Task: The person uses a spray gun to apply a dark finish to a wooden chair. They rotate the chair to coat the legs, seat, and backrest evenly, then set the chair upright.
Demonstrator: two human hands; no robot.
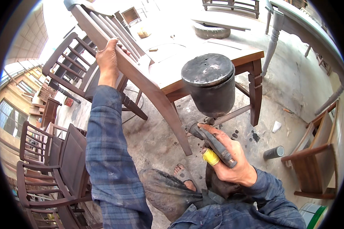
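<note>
Right grip [237, 166] holds a spray gun [215, 144], its black cup [209, 92] lidded, contents hidden; left grip [107, 63] clasps a chair [135, 76] by one edge.

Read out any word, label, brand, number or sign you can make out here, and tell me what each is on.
None: no text can be read in this picture.
Spray gun and its black cup: no legible lettering.
Chair: none visible.
Small can: too small to tell whether it is marked.
Bucket: partly cut off; any print is unreadable.
</note>
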